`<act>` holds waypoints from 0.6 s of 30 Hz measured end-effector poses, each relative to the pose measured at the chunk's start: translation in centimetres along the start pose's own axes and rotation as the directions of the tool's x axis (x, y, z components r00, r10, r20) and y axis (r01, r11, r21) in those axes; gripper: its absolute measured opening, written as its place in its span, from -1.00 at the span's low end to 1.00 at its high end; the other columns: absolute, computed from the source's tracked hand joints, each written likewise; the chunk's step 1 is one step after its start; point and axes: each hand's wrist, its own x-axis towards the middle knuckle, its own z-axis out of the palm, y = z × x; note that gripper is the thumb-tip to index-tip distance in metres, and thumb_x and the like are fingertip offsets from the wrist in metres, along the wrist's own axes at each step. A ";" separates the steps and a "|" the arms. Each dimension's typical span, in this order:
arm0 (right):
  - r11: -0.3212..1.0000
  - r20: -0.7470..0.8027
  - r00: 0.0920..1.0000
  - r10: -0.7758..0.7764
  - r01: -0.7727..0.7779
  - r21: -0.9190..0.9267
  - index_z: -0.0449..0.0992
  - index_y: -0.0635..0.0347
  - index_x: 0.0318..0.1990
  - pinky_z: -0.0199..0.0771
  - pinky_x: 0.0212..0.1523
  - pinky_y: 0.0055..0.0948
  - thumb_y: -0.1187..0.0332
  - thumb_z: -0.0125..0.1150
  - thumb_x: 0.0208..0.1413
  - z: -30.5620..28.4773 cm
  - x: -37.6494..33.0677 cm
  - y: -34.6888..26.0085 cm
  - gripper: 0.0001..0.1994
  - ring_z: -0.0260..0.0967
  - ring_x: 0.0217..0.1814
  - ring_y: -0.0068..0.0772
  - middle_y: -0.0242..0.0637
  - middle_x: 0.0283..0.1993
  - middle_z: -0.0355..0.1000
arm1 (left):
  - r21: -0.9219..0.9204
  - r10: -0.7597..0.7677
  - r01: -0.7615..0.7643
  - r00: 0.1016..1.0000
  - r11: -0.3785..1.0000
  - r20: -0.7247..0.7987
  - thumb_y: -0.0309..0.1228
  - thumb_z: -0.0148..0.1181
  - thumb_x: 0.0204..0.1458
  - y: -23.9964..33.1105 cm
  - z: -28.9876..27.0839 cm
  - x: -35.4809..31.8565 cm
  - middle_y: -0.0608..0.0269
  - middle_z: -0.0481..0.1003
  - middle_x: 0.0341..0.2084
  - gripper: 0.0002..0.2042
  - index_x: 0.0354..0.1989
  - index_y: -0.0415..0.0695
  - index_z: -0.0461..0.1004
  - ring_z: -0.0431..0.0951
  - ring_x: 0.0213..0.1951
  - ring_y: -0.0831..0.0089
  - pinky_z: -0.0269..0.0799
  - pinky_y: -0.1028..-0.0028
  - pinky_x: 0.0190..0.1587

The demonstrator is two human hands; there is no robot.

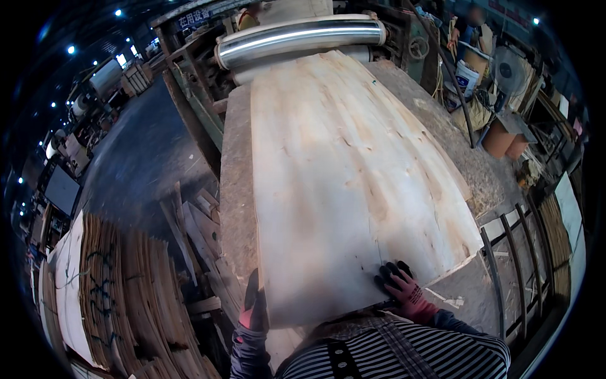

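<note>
A wide, pale wood veneer sheet with brown knots and streaks lies lengthwise before me, its far end up near a shiny metal roller. Other sheet edges show along its right side. My right hand, in a pink glove with black fingers, rests on the near part of the sheet with its fingers spread. At the near left corner, my left hand in a matching glove is against the sheet's side edge, fingers stretched along it. Part of that hand is hidden by the edge.
A worn table supports the veneer. Stacked veneer stands at the lower left, beside loose wood strips. On the right are a metal rack, a fan and a white bucket. A person is at the far right.
</note>
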 end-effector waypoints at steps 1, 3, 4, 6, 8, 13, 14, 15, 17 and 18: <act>0.999 0.048 0.998 0.033 -0.031 -0.034 0.36 0.12 -0.12 -0.01 0.08 0.02 0.01 0.20 -0.33 0.0 -0.1 0.0 -0.43 0.06 0.08 0.04 -0.06 -0.03 0.19 | 0.263 0.048 -0.054 0.998 0.963 0.030 -0.34 -0.11 0.04 -0.5 -0.7 0.0 0.08 0.20 0.01 -0.50 0.14 -0.22 -0.05 0.23 0.02 0.37 0.18 0.46 0.00; 1.000 0.010 1.000 0.016 -0.017 0.006 0.37 0.06 -0.12 0.02 0.05 0.02 0.00 0.18 -0.29 -0.3 0.5 0.0 -0.47 0.07 0.06 0.03 -0.09 -0.02 0.19 | 0.136 -0.039 0.034 0.999 0.990 0.031 -0.38 -0.11 0.04 -2.7 -1.7 0.6 0.10 0.17 0.04 -0.48 0.16 -0.23 -0.09 0.21 0.04 0.38 0.16 0.46 0.02; 1.000 -0.011 1.000 0.006 -0.005 0.026 0.37 0.05 -0.11 0.01 0.05 0.03 0.01 0.18 -0.29 -0.5 0.9 0.0 -0.47 0.07 0.06 0.03 -0.10 -0.02 0.19 | 0.080 0.006 -0.011 0.998 0.997 0.059 -0.44 -0.08 -0.01 -3.3 -1.8 0.8 0.00 0.09 0.07 -0.44 0.16 -0.23 -0.13 0.16 0.07 0.29 0.13 0.45 0.05; 1.000 0.046 0.999 -0.004 0.003 0.022 0.34 0.01 -0.07 -0.07 0.08 0.06 0.05 0.16 -0.26 -1.2 1.5 0.1 -0.48 0.04 0.09 0.00 -0.13 0.00 0.17 | 0.562 0.107 -0.101 0.994 0.821 0.024 -0.41 0.00 -0.09 -4.8 -2.0 1.9 -0.08 0.04 0.08 -0.37 0.16 -0.24 -0.13 0.14 0.08 0.20 0.08 0.35 0.08; 1.000 0.101 0.995 -0.023 0.023 -0.002 0.31 -0.01 -0.04 -0.10 0.10 0.08 0.05 0.16 -0.27 -0.9 1.9 0.7 -0.45 0.02 0.10 -0.01 -0.14 0.01 0.15 | 0.943 0.389 -0.250 0.909 0.218 0.151 -0.29 0.11 -0.25 -4.3 -1.4 3.1 -0.24 -0.05 0.09 -0.34 0.10 -0.17 0.04 0.12 0.06 0.08 -0.03 0.08 0.09; 0.995 0.263 0.964 -0.031 0.055 -0.085 0.23 0.02 0.03 -0.18 0.14 0.09 0.09 0.13 -0.27 0.9 1.8 1.2 -0.40 -0.06 0.17 0.02 -0.08 0.10 0.07 | 0.680 0.498 -0.658 0.729 0.323 0.469 -0.38 0.14 -0.47 2.8 1.9 6.3 0.32 0.37 -0.38 -0.84 -0.57 0.07 0.46 0.30 -0.10 0.19 -0.01 0.00 0.06; 0.998 0.290 0.957 -0.008 -0.008 0.056 0.23 0.06 0.03 -0.17 0.13 0.12 0.11 0.11 -0.25 1.3 1.6 1.0 -0.42 -0.07 0.18 0.04 -0.04 0.12 0.04 | 0.631 0.567 -0.661 0.724 0.405 0.394 -0.40 0.15 -0.47 3.0 1.9 6.7 0.30 0.38 -0.44 -0.83 -0.57 0.03 0.45 0.32 -0.13 0.18 -0.01 0.00 0.07; 0.998 0.206 0.978 0.023 -0.034 0.049 0.23 0.06 0.03 -0.16 0.12 0.11 0.11 0.11 -0.25 1.3 1.5 1.1 -0.42 -0.06 0.17 0.05 -0.04 0.12 0.04 | 0.572 0.623 -0.664 0.719 0.482 0.309 -0.42 0.16 -0.48 3.4 2.0 7.2 0.28 0.39 -0.50 -0.83 -0.58 -0.01 0.44 0.33 -0.15 0.17 -0.01 0.00 0.07; 0.996 0.034 0.997 0.075 -0.076 0.035 0.23 0.07 0.02 -0.13 0.11 0.11 0.11 0.10 -0.24 0.7 2.4 0.9 -0.42 -0.05 0.16 0.06 -0.03 0.12 0.04 | 0.495 0.732 -0.683 0.669 0.537 0.127 -0.45 0.14 -0.40 4.2 2.8 7.4 0.21 0.40 -0.51 -0.90 -0.63 -0.11 0.38 0.34 -0.16 0.16 -0.01 0.02 0.09; 0.999 -0.045 0.998 0.044 -0.043 0.018 0.24 0.07 0.02 -0.06 0.11 0.04 0.13 0.10 -0.24 -1.0 3.2 -0.3 -0.44 0.01 0.13 0.05 -0.05 0.10 0.08 | 0.470 0.747 -0.689 0.659 0.552 0.090 -0.45 0.12 -0.32 3.5 2.1 7.5 0.15 0.40 -0.40 -0.89 -0.54 -0.13 0.39 0.32 -0.12 0.15 -0.01 0.05 0.10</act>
